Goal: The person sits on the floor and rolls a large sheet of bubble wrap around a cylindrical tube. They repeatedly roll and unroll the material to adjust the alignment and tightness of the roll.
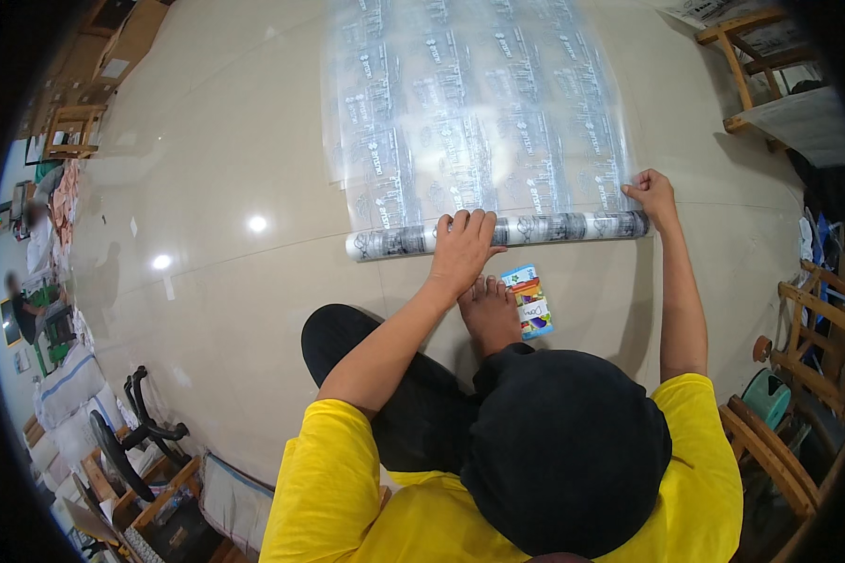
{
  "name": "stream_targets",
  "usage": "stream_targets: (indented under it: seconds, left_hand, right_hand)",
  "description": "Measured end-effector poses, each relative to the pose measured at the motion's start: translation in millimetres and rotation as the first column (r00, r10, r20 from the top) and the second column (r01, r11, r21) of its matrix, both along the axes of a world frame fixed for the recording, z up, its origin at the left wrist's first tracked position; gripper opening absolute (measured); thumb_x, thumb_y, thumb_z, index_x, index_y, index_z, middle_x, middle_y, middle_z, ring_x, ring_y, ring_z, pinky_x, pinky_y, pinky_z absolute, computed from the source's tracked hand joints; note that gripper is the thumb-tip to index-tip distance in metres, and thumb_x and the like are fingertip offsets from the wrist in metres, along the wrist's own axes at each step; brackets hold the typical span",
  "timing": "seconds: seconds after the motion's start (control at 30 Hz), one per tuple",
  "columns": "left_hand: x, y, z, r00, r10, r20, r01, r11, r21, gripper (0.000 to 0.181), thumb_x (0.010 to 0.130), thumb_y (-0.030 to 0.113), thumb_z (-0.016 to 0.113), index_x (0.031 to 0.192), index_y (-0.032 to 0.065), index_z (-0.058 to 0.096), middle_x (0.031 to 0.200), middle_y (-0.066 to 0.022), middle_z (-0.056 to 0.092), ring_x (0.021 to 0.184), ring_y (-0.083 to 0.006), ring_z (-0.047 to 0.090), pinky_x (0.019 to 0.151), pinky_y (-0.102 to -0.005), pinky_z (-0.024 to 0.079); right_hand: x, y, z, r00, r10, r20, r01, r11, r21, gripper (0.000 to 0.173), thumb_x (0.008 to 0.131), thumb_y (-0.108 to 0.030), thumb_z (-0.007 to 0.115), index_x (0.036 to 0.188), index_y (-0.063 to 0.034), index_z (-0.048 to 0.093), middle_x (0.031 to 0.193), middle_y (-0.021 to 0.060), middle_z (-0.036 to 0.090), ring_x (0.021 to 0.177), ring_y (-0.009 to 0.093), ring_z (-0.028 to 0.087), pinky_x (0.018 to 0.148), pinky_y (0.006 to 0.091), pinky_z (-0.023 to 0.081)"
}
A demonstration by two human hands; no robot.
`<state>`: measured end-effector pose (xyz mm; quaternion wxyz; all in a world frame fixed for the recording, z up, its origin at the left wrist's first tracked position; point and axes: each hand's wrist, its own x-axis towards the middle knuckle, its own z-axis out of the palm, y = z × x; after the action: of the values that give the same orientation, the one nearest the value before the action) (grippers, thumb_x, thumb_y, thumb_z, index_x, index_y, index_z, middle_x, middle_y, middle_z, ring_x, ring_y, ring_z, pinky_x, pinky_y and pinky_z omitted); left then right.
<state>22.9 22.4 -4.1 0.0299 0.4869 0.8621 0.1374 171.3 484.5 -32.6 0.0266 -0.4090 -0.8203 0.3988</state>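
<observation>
Printed clear plastic sheeting (pixel 465 127) lies spread over the tiled floor, its near end wound into a roll (pixel 549 229) that lies crosswise before me. My left hand (pixel 463 246) rests on the roll left of its middle, fingers over the top and thumb at the near side. At the roll's right end, my right hand (pixel 653 193) pinches the sheet's right edge between thumb and fingers. My bare foot (pixel 491 313) is just below the roll, and beside it a colourful packet (pixel 536 324) with a white handwritten label lies on the floor.
Wooden frames (pixel 736 70) stand at the upper right, with more wooden racks (pixel 817 310) and a teal plastic object (pixel 767 397) at the right. Cardboard boxes (pixel 130 42) are at the upper left. An upturned chair base (pixel 137 429) and white sacks (pixel 77 380) lie left; people are farther off.
</observation>
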Motion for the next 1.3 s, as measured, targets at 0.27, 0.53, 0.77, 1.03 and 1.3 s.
stream_targets:
  seconds: [0.27,0.53,0.77,1.03,1.3]
  left_hand:
    - [-1.9,3.6,1.0,0.999,0.020,0.044,-0.019,0.999,-0.036,0.068,0.096,0.047,0.089,0.147,0.0088,0.066,0.136,-0.0091,0.071,0.129,-0.0317,0.064,0.112,-0.0531,0.046]
    - [1.0,5.8,-0.2,0.999,0.033,0.011,-0.033,0.999,-0.002,0.071,0.094,0.049,0.090,0.146,0.0068,0.067,0.135,-0.0103,0.070,0.128,-0.0331,0.063,0.112,-0.0528,0.044]
    - [-1.4,5.4,1.3,1.000,0.016,-0.004,-0.016,1.000,0.011,0.070,0.095,0.050,0.089,0.144,0.0059,0.067,0.133,-0.0108,0.070,0.125,-0.0335,0.063,0.109,-0.0520,0.045]
    - [-2.7,7.0,1.7,1.000,0.018,-0.015,-0.018,1.000,0.009,0.069,0.095,0.050,0.089,0.143,0.0058,0.067,0.130,-0.0105,0.069,0.123,-0.0335,0.063,0.108,-0.0520,0.045]
    - [-4.4,7.8,4.0,1.000,0.012,0.015,-0.012,1.000,0.015,0.070,0.095,0.050,0.089,0.144,0.0062,0.067,0.128,-0.0111,0.069,0.122,-0.0337,0.062,0.108,-0.0518,0.044]
  right_hand:
    - [5.0,0.8,-5.2,0.998,0.007,0.055,-0.012,0.996,0.089,0.046,0.078,-0.028,0.109,0.103,-0.0011,0.081,0.094,0.0092,0.079,0.087,0.021,0.074,0.081,0.0382,0.062]
    - [6.1,2.3,11.0,0.993,-0.113,0.024,0.115,0.991,-0.069,0.017,0.101,-0.011,0.092,0.110,0.0008,0.084,0.095,0.0028,0.079,0.084,0.012,0.068,0.078,0.0308,0.058]
    - [10.5,4.2,4.2,0.993,-0.113,-0.018,0.111,0.989,-0.100,0.014,0.100,-0.007,0.090,0.107,0.0036,0.085,0.097,0.0051,0.082,0.085,0.013,0.070,0.080,0.0304,0.058]
    - [13.6,-0.8,7.6,0.989,-0.138,0.060,0.142,0.989,-0.052,0.015,0.097,-0.006,0.093,0.105,0.0031,0.085,0.092,0.0032,0.080,0.081,0.012,0.068,0.076,0.0304,0.057]
    - [15.8,-0.8,2.3,0.991,-0.128,0.046,0.126,0.991,0.045,0.021,0.091,-0.016,0.097,0.103,-0.0016,0.088,0.092,0.0093,0.086,0.084,0.020,0.080,0.081,0.0366,0.064]
